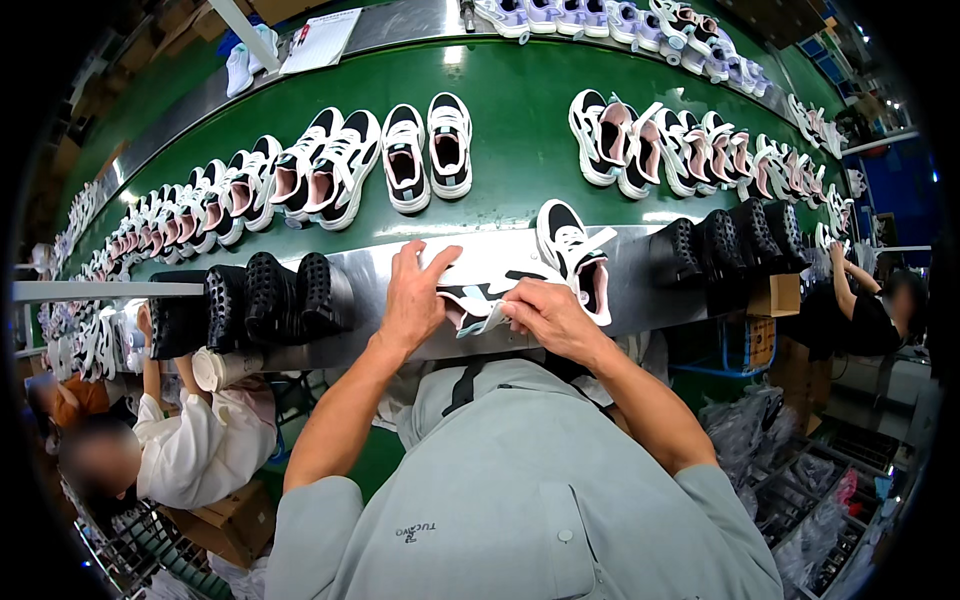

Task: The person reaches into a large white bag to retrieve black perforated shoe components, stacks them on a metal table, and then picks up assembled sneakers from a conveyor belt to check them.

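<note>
A white and black sneaker (478, 294) with a pale pink lining lies tilted on the metal ledge in front of me. My left hand (410, 298) holds its left end, thumb and forefinger spread. With bent fingers, my right hand (552, 318) pinches the edge by the shoe's opening; the fingertips are partly hidden. Just beyond my right hand stands a second sneaker (562, 232), white and black with a pink inside, its toe pointing away and a white strap sticking out.
Rows of similar sneakers (345, 165) stand on the green conveyor belt (515, 130). Black studded blocks (270, 295) sit left on the metal ledge (370, 275), more black blocks (720, 245) right. Lilac sneakers (590, 18) line the far shelf. Co-workers (205, 435) work at both sides.
</note>
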A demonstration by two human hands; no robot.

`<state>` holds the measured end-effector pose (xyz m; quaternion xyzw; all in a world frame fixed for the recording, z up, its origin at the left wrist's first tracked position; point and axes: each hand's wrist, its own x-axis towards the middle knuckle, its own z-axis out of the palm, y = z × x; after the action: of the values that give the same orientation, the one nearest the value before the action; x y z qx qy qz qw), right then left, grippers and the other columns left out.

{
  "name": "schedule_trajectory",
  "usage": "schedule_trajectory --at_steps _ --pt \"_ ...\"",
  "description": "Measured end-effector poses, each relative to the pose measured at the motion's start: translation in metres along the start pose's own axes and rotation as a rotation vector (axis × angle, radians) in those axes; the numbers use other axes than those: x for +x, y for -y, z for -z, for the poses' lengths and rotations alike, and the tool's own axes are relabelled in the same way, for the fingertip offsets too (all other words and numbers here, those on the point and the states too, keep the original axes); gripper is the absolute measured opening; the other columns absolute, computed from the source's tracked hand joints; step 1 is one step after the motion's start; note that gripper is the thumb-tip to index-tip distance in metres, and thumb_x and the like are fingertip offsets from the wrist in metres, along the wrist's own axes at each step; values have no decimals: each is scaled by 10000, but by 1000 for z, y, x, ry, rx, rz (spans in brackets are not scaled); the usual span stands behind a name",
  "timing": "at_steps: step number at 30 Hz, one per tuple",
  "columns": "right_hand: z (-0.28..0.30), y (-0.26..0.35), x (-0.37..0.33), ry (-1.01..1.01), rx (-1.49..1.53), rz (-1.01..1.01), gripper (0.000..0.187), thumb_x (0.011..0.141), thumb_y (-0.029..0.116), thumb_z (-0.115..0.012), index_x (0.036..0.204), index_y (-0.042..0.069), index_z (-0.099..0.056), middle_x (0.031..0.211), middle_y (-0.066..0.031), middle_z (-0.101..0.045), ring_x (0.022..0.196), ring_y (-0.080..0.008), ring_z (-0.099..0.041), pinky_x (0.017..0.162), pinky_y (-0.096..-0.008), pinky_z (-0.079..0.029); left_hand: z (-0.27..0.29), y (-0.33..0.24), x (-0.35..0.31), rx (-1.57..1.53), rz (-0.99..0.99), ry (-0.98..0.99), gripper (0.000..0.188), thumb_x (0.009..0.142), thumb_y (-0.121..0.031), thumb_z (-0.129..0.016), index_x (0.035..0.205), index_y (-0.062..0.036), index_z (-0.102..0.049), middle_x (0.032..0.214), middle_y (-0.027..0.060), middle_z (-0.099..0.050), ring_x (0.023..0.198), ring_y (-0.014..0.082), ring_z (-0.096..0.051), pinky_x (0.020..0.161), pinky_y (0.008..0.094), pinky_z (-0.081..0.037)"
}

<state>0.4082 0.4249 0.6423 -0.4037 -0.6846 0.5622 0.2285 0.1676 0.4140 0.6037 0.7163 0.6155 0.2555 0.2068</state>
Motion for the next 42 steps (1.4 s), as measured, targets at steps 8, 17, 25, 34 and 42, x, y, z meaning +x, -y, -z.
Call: schedule_trajectory --at_steps 8,17,25,34,42 --pt "-3 3 21 62 -215 63 249 944 207 -607 897 -36 -639 773 -178 -620 645 -363 -589 640 -446 -468 16 -8 15 15 -226 59 692 595 69 -729 1233 -188 -652 1287 242 -487 1178 446 -488 999 470 -455" --pt "-4 14 37 105 -366 -216 279 844 235 -656 767 -32 -663 736 -230 -664 711 -394 -651 683 -459 -503 14 -20 23 -73 -196 122 644 612 110 -654 1202 -150 -654 1285 234 -486 1186 447 -478 1008 468 -446" --pt "26 -59 -26 -577 -465 -270 192 853 175 -634 949 9 -647 860 -194 -628 837 -404 -603 782 -464 -489 -13 79 -1 -82 439 245 461 792 -109 -656 1241 -17 -604 1016 320 -631 973 491 -610 900 490 -498" --pt "23 -82 -41 -590 -312 -691 728 821 271 -759 1399 6 -404 1166 -269 -623 1049 -437 -629 928 -490 -494 -59 -80 12 52 -76 76 332 834 -207 -724 1103 -38 -630 997 163 -654 934 341 -637 805 445 -528" --pt "34 -107 -11 -630 -597 -31 401 728 40 -649 1125 35 -593 1185 -169 -569 1120 -386 -522 945 -464 -475 -141 -60 52 -49 121 206 241 839 -92 -648 1019 -3 -515 815 278 -649 785 452 -662 708 529 -522"
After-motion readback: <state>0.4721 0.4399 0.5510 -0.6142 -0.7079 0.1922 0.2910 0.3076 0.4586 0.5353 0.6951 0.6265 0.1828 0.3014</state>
